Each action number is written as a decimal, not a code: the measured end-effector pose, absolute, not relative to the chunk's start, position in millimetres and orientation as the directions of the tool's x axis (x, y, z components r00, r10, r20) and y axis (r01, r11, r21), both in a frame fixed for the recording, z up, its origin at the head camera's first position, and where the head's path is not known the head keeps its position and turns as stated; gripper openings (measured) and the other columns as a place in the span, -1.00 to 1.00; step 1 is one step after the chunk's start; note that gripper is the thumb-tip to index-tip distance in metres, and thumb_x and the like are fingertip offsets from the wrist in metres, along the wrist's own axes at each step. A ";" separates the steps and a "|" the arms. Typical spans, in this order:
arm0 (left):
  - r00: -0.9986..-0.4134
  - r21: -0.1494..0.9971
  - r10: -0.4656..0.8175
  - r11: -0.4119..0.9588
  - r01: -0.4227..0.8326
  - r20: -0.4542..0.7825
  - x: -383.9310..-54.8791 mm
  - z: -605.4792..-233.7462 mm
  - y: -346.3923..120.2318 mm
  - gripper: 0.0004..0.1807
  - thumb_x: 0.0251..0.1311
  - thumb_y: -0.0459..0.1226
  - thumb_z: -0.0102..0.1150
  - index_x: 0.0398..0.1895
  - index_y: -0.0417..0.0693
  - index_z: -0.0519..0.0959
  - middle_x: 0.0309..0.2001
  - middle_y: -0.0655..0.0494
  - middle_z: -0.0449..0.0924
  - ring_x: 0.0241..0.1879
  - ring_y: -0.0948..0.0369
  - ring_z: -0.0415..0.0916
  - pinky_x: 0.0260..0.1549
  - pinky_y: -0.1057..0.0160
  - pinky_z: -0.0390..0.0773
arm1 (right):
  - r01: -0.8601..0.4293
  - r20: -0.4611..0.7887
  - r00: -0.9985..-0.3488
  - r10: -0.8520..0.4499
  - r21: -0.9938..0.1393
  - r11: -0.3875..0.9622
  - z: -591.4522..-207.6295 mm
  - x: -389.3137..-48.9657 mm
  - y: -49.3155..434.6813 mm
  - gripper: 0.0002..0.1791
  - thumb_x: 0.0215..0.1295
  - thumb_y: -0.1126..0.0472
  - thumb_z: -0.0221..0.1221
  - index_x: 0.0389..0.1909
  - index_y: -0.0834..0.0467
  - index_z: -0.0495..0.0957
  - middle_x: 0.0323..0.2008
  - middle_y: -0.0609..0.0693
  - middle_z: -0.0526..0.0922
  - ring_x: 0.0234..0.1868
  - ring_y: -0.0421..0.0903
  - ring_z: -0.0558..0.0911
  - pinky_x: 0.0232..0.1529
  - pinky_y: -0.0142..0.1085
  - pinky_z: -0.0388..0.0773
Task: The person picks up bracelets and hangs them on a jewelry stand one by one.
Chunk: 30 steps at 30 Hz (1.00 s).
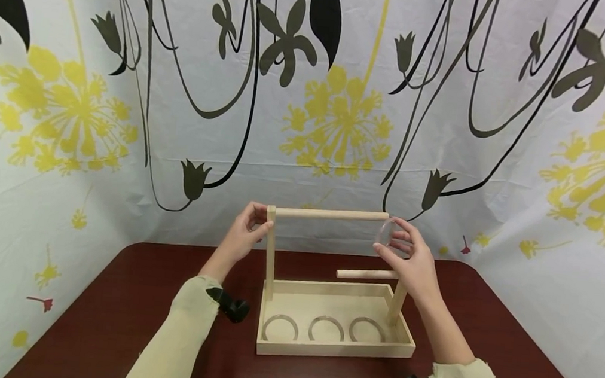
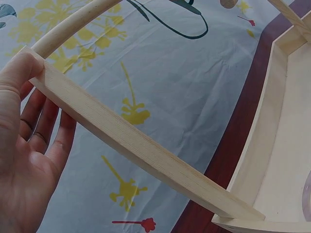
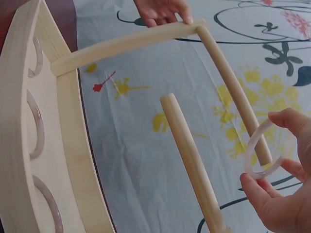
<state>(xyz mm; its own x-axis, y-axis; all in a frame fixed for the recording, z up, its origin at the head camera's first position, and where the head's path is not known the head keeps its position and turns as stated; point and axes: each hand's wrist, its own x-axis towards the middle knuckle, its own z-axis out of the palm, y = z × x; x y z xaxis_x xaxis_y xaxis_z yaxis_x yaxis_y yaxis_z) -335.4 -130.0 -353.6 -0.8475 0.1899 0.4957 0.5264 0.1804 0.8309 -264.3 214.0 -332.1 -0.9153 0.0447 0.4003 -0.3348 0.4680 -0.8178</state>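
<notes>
A pale wooden bangle stand has a tray base, a tall left post with a long upper rod, and a short right post bearing a lower rod. My left hand grips the top of the tall post between thumb and fingers. With thumb and fingertips, my right hand pinches a translucent pale bangle at the upper rod's free end. Whether that end passes through it, I cannot tell. Three similar bangles, including the middle bangle, stand on edge in the tray.
The stand rests on a dark reddish-brown table. A patterned cloth with flowers and vines hangs behind and at both sides. Black wrist cameras, such as the left wrist camera, sit on both forearms.
</notes>
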 end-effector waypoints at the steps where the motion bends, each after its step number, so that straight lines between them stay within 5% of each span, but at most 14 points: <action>1: -0.850 0.832 0.190 0.183 0.523 0.492 -335.3 -353.7 -130.1 -0.74 0.39 -0.40 0.08 0.09 -0.28 0.38 -0.06 -0.18 0.50 -0.19 0.26 0.45 -0.38 0.31 0.44 | -0.329 0.396 -0.917 0.051 -0.823 0.464 -331.7 -265.7 215.6 -0.19 0.31 0.04 0.30 0.52 -0.06 0.17 0.26 0.25 0.42 0.28 0.23 0.51 -0.12 -0.44 0.57; 9: -0.843 0.825 0.202 0.191 0.532 0.498 -337.3 -352.7 -130.2 -0.72 0.40 -0.40 0.08 0.10 -0.28 0.37 -0.03 -0.25 0.50 -0.17 0.23 0.45 -0.40 0.33 0.40 | -0.320 0.386 -0.919 0.078 -0.847 0.426 -328.2 -277.5 224.0 -0.19 0.35 0.03 0.27 0.54 -0.02 0.14 0.26 0.26 0.40 0.28 0.22 0.48 -0.19 -0.63 0.46; 22: -0.833 0.816 0.206 0.182 0.549 0.514 -339.7 -353.6 -130.8 -0.72 0.39 -0.40 0.09 0.10 -0.30 0.37 -0.03 -0.26 0.49 -0.20 0.25 0.44 -0.43 0.34 0.38 | -0.240 0.311 -0.945 0.104 -0.873 0.424 -321.2 -287.0 219.8 -0.18 0.35 -0.04 0.25 0.54 0.01 0.14 0.36 0.22 0.39 0.35 0.14 0.45 -0.06 -0.57 0.37; 30: -0.840 0.823 0.197 0.182 0.538 0.505 -338.5 -354.4 -131.1 -0.73 0.40 -0.40 0.09 0.10 -0.29 0.37 -0.05 -0.22 0.49 -0.22 0.25 0.44 -0.43 0.35 0.39 | -0.203 0.265 -0.958 0.110 -0.896 0.395 -322.5 -291.4 214.0 -0.19 0.35 -0.04 0.24 0.52 0.13 0.17 0.38 0.19 0.37 0.40 0.09 0.40 0.23 -0.20 0.38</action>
<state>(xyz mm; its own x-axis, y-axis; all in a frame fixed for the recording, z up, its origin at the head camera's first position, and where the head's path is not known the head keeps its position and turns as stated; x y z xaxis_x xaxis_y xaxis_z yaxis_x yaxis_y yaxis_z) -338.5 -131.1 -354.4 -0.8402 0.1968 0.5053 0.5378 0.1823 0.8231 -291.4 214.0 -322.5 -0.9580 0.1095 0.2649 -0.2026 0.3950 -0.8961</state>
